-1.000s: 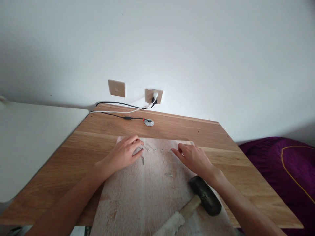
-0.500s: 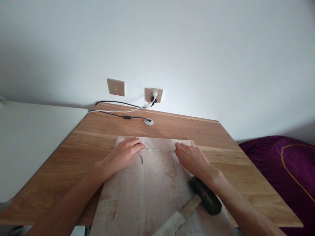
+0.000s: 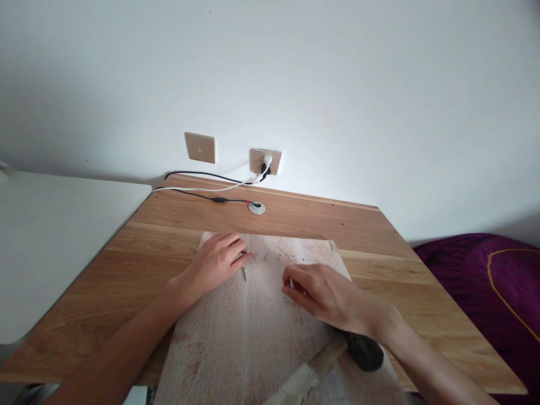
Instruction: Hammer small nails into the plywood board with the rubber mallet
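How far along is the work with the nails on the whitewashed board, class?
Done: a short row of nails stands near the far edge of the board. In hand: the left hand rests by a nail at the row's left end, while the right hand pinches something small mid-board. Left: the hammer lies untouched at the near right.

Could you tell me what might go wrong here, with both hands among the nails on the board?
1. Loose nails lie by the board's far edge; the right hand, reaching over them, could get pricked or knock them off.
2. The left hand rests by a nail at its fingertips, which may roll away.
3. The mallet lies under the right wrist near the board's corner; a nudge from the forearm could shift it toward the edge.
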Demonstrator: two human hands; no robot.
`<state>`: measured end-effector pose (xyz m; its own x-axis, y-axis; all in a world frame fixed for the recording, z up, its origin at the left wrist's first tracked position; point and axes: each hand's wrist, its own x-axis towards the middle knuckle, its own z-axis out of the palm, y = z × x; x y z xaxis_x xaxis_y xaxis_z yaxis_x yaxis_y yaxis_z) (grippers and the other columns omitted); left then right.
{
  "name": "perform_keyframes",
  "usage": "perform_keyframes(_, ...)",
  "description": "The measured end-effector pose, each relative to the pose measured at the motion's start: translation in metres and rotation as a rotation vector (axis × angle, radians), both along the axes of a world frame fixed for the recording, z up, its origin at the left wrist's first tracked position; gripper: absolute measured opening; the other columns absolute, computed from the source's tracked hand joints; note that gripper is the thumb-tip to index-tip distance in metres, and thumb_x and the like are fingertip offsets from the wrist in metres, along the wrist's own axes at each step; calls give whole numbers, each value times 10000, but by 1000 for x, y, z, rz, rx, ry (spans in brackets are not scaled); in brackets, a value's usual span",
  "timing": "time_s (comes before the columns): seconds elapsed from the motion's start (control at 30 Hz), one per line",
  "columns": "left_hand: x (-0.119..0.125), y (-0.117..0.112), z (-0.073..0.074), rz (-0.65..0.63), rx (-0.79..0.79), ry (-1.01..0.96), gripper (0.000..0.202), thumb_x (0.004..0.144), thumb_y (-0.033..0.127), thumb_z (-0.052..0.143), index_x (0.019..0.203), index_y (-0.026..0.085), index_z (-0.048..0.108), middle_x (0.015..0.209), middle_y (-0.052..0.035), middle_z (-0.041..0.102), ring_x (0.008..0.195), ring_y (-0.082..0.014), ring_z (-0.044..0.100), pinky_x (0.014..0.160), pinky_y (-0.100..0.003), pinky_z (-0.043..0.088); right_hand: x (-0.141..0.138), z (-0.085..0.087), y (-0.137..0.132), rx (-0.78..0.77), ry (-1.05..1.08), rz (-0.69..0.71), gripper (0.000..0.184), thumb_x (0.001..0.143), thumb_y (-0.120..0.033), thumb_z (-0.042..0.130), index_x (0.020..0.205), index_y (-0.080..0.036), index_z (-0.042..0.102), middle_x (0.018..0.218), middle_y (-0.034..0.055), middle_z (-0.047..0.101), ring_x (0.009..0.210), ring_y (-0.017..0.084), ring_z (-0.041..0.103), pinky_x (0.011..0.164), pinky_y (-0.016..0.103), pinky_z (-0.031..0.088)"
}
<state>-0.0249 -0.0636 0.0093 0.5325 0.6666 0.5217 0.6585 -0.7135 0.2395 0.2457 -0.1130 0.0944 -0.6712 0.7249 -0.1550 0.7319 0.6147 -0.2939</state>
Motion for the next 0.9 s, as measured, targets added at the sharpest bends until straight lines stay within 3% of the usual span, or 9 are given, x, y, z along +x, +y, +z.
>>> perform_keyframes(0.17, 11, -12, 8, -147, -51, -141, 244, 997, 210, 664, 774, 191, 566, 804, -22, 601, 780, -179, 567, 710, -312, 426, -25, -18, -18, 280, -151, 121, 144, 1070, -153, 537, 970, -182, 636, 881, 44, 730, 721, 205, 680, 614, 335, 320)
perform_keyframes(0.3, 19, -25, 14, -297, -253, -160, 267, 911, 220, 741, 735, 195, 542, 770, -5, 591, 750, -163, 562, 665, -297, 411, -23, -21, -20, 186, -109, 180, 167, 1045, -335, 652, 980, -181, 638, 863, 26, 741, 712, 202, 693, 617, 332, 334)
perform_keyframes(0.4, 20, -28, 15, -353, -337, -126, 308, 931, 294, 722, 709, 197, 532, 731, 3, 574, 720, -160, 548, 649, -301, 398, -12, -17, -17, 133, -80, 144, 205, 1051, -363, 641, 941, -190, 629, 834, 17, 734, 685, 188, 686, 608, 322, 324)
perform_keyframes(0.53, 18, -21, 11, -229, -258, -174, 286, 1034, 233, 562, 751, 189, 555, 763, -11, 582, 769, -172, 568, 698, -305, 419, 2, -15, -4, 124, -37, -7, 236, 1103, -386, 541, 988, -205, 639, 823, 6, 738, 665, 159, 675, 634, 290, 371)
perform_keyframes(0.67, 18, -13, 2, -57, -161, -186, 84, 1023, 179, 566, 1005, 181, 647, 983, -61, 661, 944, -219, 627, 833, -348, 487, 11, -21, 17, 208, -160, -210, 298, 1136, -380, 441, 1017, -206, 652, 831, 30, 773, 744, 187, 732, 682, 285, 415)
perform_keyframes(0.8, 17, -8, -6, -57, -127, -131, 109, 1031, 183, 588, 1105, 187, 667, 1033, -65, 686, 1005, -239, 644, 893, -380, 510, 12, -30, 32, 273, -266, -273, 344, 1116, -407, 471, 987, -167, 680, 860, 122, 801, 820, 290, 773, 653, 323, 387)
perform_keyframes(0.9, 18, -5, -8, -86, -109, -108, 108, 1049, 187, 578, 1052, 185, 686, 964, -52, 694, 951, -231, 645, 864, -373, 512, 8, -33, 36, 287, -312, -254, 320, 1107, -358, 480, 951, -171, 689, 897, 123, 810, 806, 276, 774, 628, 314, 359)
